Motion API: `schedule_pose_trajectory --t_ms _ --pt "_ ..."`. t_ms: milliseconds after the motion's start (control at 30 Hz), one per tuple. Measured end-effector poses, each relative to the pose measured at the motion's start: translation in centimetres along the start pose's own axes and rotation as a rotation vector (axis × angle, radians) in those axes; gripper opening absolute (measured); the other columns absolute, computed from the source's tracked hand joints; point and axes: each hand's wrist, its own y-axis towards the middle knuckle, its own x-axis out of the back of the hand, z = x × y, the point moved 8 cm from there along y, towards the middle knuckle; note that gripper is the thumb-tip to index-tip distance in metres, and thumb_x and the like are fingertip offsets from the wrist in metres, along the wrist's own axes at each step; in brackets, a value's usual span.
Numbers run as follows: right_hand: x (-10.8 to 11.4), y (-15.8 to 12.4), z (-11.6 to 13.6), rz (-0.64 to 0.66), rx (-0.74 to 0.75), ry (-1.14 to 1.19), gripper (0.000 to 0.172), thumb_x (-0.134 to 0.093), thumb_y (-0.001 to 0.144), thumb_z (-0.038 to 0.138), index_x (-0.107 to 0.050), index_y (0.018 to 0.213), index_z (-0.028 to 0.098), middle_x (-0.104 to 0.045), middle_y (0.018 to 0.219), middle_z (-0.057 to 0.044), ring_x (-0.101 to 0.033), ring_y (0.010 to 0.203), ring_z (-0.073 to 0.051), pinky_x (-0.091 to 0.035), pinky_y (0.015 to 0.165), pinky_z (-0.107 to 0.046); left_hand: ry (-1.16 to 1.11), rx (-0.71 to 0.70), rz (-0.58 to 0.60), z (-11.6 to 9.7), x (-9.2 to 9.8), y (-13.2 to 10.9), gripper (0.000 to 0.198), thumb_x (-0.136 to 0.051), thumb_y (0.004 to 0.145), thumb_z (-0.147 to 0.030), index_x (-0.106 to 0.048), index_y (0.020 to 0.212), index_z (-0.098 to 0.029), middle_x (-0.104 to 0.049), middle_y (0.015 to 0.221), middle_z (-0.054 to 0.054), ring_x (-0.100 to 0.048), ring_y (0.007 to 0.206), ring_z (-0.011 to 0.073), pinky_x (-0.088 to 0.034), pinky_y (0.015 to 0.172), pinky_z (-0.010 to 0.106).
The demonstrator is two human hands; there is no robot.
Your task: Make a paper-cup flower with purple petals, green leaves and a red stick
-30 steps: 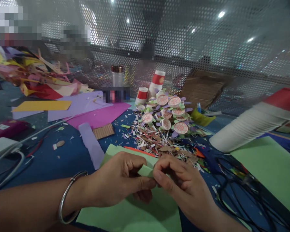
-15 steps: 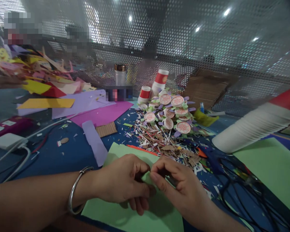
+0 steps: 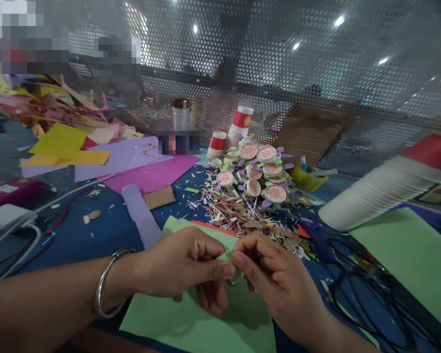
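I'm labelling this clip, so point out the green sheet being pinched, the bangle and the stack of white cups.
green sheet point(image 3: 191, 328), head view, its bare lower part.
bangle point(image 3: 100, 289), head view, its outer curve.
stack of white cups point(image 3: 382, 191), head view, mid-stack side.

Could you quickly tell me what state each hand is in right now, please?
Left hand: closed, pinching the green paper piece.
Right hand: closed, pinching the same green paper piece from the other side.

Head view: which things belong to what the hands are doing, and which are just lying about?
In hand: green paper piece, pinched between left hand and right hand; green sheet beneath them.
Lying about: cup stack, paper flowers, scrap pile, yellow sheet, purple strip.
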Motion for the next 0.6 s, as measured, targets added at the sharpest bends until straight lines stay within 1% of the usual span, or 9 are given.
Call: schedule_pose_trajectory --t_ms 67,133,233,333,400,500,533,600 --pt "0.1 0.1 -0.1 -0.014 -0.003 -0.02 0.019 -0.053 0.1 0.031 -0.06 0.085 0.022 -0.057 0.07 0.005 -0.05 0.056 -0.008 -0.041 0.052 -0.019 0.016 -0.036 -0.065 0.1 0.5 0.2 0.045 -0.07 0.082 -0.059 -0.062 0.076 -0.016 -0.072 0.066 0.001 -0.067 0.055 0.0094 -0.054 0.056 0.018" --pt "0.3 0.2 -0.3 -0.031 -0.011 -0.034 0.019 -0.054 0.1 0.031 -0.061 0.085 0.022 -0.057 0.067 0.006 -0.049 0.053 -0.008 -0.04 0.051 -0.019 0.024 -0.09 -0.116 0.0 0.9 0.4 0.039 -0.072 0.083 -0.053 -0.064 0.081 -0.015 -0.073 0.074 0.003 -0.068 0.062 0.0085 -0.055 0.061 0.017" --pt "0.6 0.3 -0.7 -0.057 -0.011 -0.042 0.018 -0.056 0.098 0.033 -0.064 0.086 0.022 -0.059 0.066 0.005 -0.053 0.055 -0.009 -0.042 0.052 -0.019 -0.003 -0.129 -0.136 -0.2 1.2 0.7 0.033 -0.076 0.082 -0.046 -0.066 0.084 -0.014 -0.073 0.074 0.002 -0.068 0.065 0.008 -0.055 0.063 0.017" --pt "1.1 0.3 -0.9 -0.089 -0.013 -0.053 0.017 -0.057 0.098 0.034 -0.066 0.089 0.023 -0.066 0.075 0.002 -0.058 0.059 -0.01 -0.045 0.055 -0.02 -0.061 -0.121 -0.15 -0.3 1.5 0.7 0.03 -0.077 0.081 -0.041 -0.066 0.083 -0.013 -0.073 0.07 0.003 -0.068 0.062 0.0088 -0.056 0.063 0.019" --pt "1.8 0.4 -1.2 -0.127 -0.039 -0.076 0.019 -0.057 0.098 0.037 -0.067 0.092 0.022 -0.068 0.078 0.001 -0.061 0.06 -0.011 -0.047 0.057 -0.022 -0.094 -0.117 -0.195 -0.5 1.9 0.7 0.028 -0.079 0.08 -0.038 -0.065 0.081 -0.013 -0.074 0.071 0.004 -0.07 0.062 0.0097 -0.056 0.062 0.019" --pt "3.6 0.7 -1.2 -0.213 -0.088 -0.138 0.022 -0.057 0.097 0.04 -0.067 0.091 0.021 -0.066 0.07 0.001 -0.061 0.057 -0.012 -0.047 0.055 -0.023 -0.171 -0.118 -0.265 -0.6 2.6 0.6 0.032 -0.083 0.075 -0.034 -0.058 0.077 -0.015 -0.075 0.072 0.004 -0.072 0.063 0.013 -0.055 0.057 0.02" --pt "4.3 0.8 -1.1 -0.234 -0.095 -0.159 0.023 -0.057 0.096 0.041 -0.067 0.09 0.021 -0.067 0.071 0.001 -0.06 0.056 -0.012 -0.046 0.053 -0.023 -0.194 -0.11 -0.279 -0.5 2.8 0.6 0.034 -0.084 0.073 -0.033 -0.055 0.077 -0.016 -0.076 0.072 0.004 -0.073 0.063 0.0139 -0.054 0.056 0.02" --pt "5.3 0.9 -0.8 -0.212 -0.119 -0.214 0.024 -0.059 0.095 0.042 -0.067 0.089 0.021 -0.066 0.07 0.0 -0.058 0.056 -0.013 -0.045 0.051 -0.023 -0.215 -0.088 -0.289 -0.3 3.0 0.7 0.035 -0.084 0.073 -0.031 -0.052 0.078 -0.017 -0.076 0.072 0.004 -0.073 0.063 0.0145 -0.053 0.054 0.02"
